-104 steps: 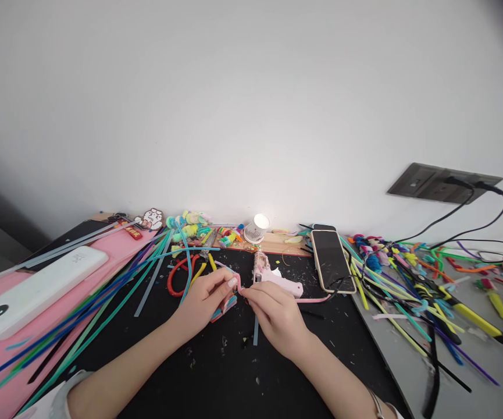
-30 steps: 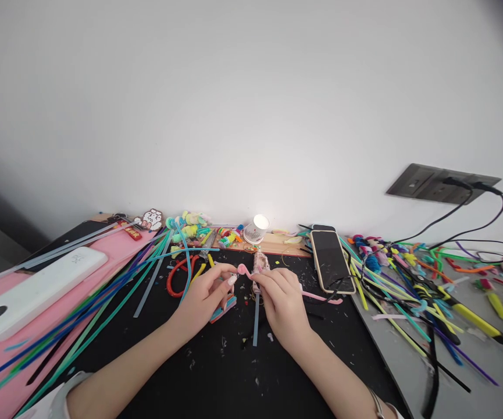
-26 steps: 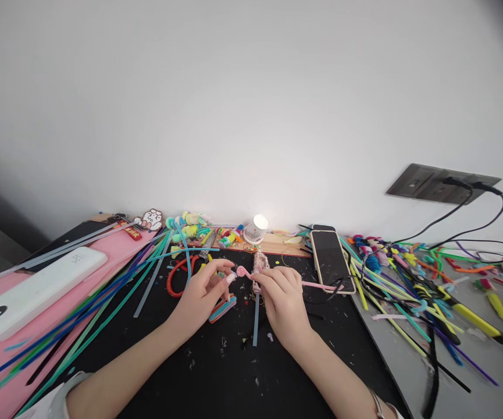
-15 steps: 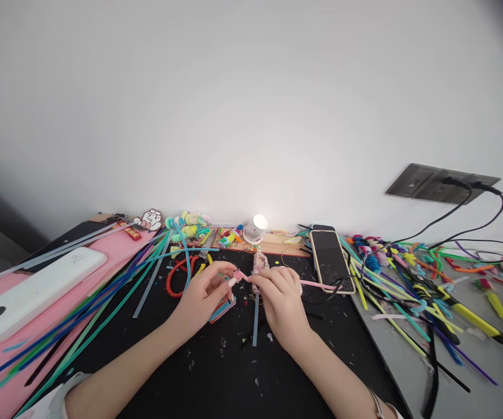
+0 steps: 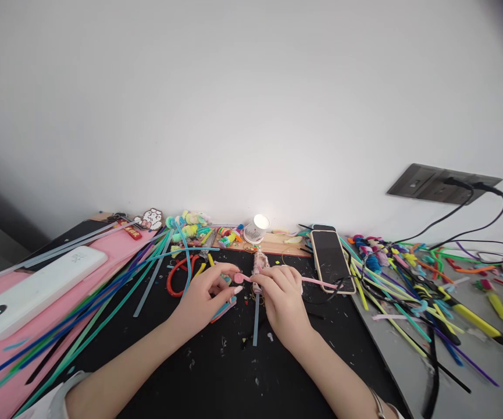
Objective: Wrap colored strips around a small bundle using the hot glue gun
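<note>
A pink pipe cleaner [image 5: 321, 283] runs through my right hand [image 5: 282, 294], whose thumb and fingers pinch it. Its left end is rolled into a small flat coil [image 5: 238, 279]. Around that coil my left hand [image 5: 210, 292] is open, the index finger above and the thumb apart just below; whether a fingertip still touches the coil is hard to see. Behind the right fingers lies a pale pink patterned item [image 5: 260, 263], partly hidden. Under the left hand is a blue and pink object [image 5: 224, 309], mostly covered.
Red-handled pliers [image 5: 176, 278] lie left of my hands. A white paper cup [image 5: 256, 228] stands by the wall. To the right are a phone [image 5: 333, 259], yellow-black pliers [image 5: 464, 314] and many pipe cleaners. A white power bank [image 5: 37, 291] rests on pink sheeting at left.
My left thumb has moved down and away from the coil, so more of its round face shows. My right hand keeps its pinch in nearly the same place.
</note>
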The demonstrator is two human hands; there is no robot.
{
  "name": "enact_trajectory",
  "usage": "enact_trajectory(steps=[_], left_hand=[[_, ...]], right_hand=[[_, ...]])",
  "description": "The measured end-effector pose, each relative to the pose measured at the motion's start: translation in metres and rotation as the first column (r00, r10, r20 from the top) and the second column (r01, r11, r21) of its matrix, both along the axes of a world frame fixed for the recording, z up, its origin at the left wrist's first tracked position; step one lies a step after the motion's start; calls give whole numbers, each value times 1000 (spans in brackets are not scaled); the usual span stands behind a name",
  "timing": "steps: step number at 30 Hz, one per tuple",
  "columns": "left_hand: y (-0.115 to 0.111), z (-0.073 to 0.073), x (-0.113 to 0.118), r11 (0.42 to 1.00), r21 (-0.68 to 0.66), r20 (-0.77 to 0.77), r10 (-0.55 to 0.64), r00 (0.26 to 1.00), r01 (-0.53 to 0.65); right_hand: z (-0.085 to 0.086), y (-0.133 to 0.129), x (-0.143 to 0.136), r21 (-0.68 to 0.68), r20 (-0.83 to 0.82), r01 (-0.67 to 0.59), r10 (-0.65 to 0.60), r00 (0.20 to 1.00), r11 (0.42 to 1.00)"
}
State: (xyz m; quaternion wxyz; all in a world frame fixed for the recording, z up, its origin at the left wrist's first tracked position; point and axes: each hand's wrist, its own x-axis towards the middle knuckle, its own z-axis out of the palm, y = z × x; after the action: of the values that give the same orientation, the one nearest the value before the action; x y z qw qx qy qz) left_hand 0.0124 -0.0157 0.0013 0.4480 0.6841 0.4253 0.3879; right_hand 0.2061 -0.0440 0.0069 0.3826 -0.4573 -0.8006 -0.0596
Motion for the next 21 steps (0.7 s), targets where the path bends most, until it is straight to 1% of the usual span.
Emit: enact_trajectory(steps=[2,4,7,14,18,21], left_hand=[[1,0,-1,996,84,-54,2,999,2],[1,0,-2,984,174,-94,-13,995,29],[1,1,-3,961,268,-132,-28,991,63],[0,6,-6,916,384,-277,-8,961,119],[2,1,-9,871,472,-360,51,932,135],[3,-3,-10,841,522,-377,78,923,143]], right_hand=[[0,0,0,-8,9,-3,3,1000,1000],[1,-1,-1,-11,17,-13,13,1000,1000],[1,-1,-1,-14,28,-22,23,999,1000],[0,-1,-1,-41,72,-25,28,997,999],[-1,-2,0,-79,90,-38,45,995,996],[-2,-3,0,-103,95,-39,49,994,994]])
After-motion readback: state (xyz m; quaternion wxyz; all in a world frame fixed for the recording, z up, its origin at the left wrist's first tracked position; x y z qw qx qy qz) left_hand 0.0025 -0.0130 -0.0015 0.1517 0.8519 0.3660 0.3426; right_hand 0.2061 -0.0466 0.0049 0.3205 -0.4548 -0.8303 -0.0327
